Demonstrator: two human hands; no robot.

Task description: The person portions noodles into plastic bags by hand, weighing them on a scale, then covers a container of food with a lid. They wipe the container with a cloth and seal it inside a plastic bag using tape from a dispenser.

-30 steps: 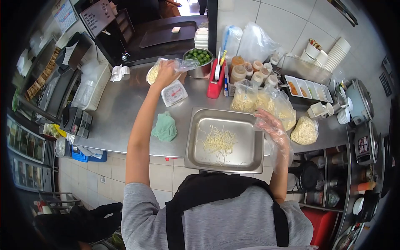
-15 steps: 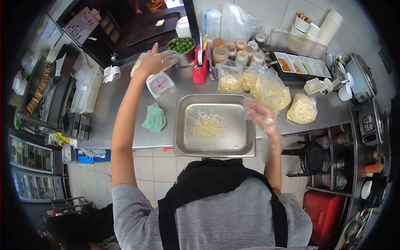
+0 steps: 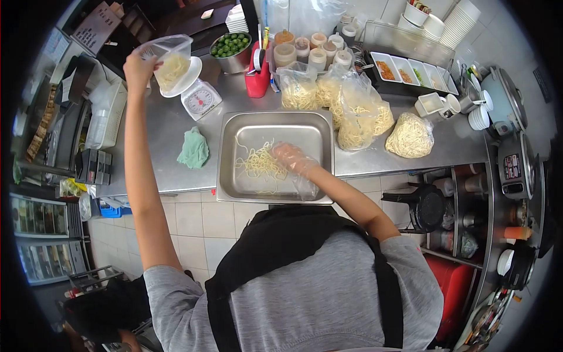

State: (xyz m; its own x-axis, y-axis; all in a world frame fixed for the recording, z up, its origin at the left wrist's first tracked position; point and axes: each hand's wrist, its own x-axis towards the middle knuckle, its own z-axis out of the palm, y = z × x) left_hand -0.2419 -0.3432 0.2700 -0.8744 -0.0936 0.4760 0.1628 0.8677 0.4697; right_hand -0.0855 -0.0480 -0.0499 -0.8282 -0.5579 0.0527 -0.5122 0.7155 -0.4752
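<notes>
A wide rectangular metal tray (image 3: 302,130) sits on the grey steel surface (image 3: 170,123), close before the person, likely for easy reach. Left arm outstretched, the left hand (image 3: 138,69) pinches a clear plastic noodle bag (image 3: 173,69), probably steadying it at the white dial scale (image 3: 201,101); the gloved right hand (image 3: 290,157) reaches inward, fingers curled at loose pale noodles (image 3: 258,166), grip unclear.

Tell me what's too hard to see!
In the head view:
Fingertips of the clear-gloved right hand: hidden by its back.
Reading on the square white dial scale: too small.
Words on the white rectangular sheet: too small.
Person in black: cut off by dark edge.
</notes>
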